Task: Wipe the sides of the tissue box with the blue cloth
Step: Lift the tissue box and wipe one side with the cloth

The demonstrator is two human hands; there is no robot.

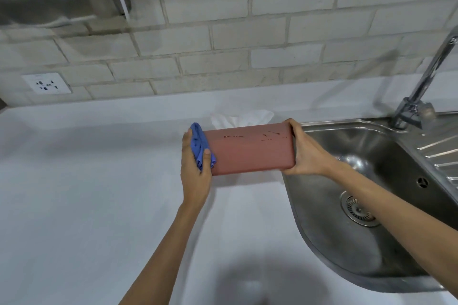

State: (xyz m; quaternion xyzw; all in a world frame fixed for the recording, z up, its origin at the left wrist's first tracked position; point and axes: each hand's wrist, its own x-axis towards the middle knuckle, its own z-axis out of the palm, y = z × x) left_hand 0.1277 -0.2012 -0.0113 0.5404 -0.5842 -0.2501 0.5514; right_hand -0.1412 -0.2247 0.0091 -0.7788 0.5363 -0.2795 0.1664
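Observation:
A dusty-pink tissue box (pixel 250 150) is held up above the white countertop, its long side facing me. White tissue (pixel 241 118) sticks out behind its far edge. My right hand (pixel 306 150) grips the box's right end. My left hand (pixel 195 168) presses a bunched blue cloth (pixel 199 146) against the box's left end. Small dark marks show on the side that faces me, near its top right.
A steel sink (pixel 359 195) with a drain lies to the right, its tap (pixel 421 89) at the back right. The white countertop (pixel 86 193) spreads left and front. A brick-tiled wall with a socket (pixel 47 83) stands behind.

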